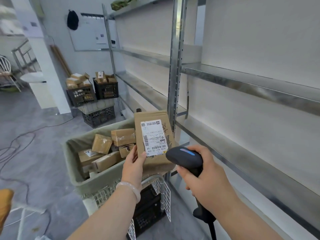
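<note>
Just right of the left hand (134, 163) pinching the brown cardboard parcel (166, 116) upright, the right hand (207, 177) grips a black handheld scanner (185, 158) — aimed at its white label (154, 137).

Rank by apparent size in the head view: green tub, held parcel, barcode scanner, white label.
1. green tub
2. held parcel
3. barcode scanner and white label: alike; right hand hides part of scanner.

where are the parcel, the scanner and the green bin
parcel (154, 137), head view, on its white label
scanner (183, 156), head view, on its black head
green bin (97, 181), head view, on its near wall
</note>
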`<state>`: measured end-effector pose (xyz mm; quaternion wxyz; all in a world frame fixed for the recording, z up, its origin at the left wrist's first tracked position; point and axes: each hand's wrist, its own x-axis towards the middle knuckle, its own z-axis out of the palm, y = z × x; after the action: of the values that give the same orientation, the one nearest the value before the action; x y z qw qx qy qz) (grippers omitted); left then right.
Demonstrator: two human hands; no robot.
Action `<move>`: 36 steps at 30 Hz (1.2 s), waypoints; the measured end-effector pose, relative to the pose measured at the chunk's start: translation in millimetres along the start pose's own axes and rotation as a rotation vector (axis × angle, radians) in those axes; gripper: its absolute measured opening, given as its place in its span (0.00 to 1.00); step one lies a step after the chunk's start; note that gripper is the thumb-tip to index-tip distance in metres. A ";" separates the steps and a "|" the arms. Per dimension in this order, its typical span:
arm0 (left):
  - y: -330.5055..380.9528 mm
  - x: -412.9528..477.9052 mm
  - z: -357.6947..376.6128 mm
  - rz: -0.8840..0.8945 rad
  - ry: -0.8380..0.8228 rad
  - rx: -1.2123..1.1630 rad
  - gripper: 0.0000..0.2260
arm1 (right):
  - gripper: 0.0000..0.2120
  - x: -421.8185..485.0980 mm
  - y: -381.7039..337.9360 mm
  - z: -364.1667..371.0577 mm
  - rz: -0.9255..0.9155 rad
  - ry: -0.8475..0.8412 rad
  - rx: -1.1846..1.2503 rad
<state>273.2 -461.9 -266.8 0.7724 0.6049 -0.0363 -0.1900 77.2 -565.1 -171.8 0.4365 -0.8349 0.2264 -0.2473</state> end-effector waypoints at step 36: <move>22.9 107.6 -220.6 -0.210 0.314 -0.009 0.26 | 0.26 148.5 -30.4 294.5 0.084 -0.263 0.196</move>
<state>441.6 -290.6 -322.3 0.7474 0.6240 0.1488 -0.1729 377.1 -456.0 -260.5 0.5518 -0.8032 0.1769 -0.1381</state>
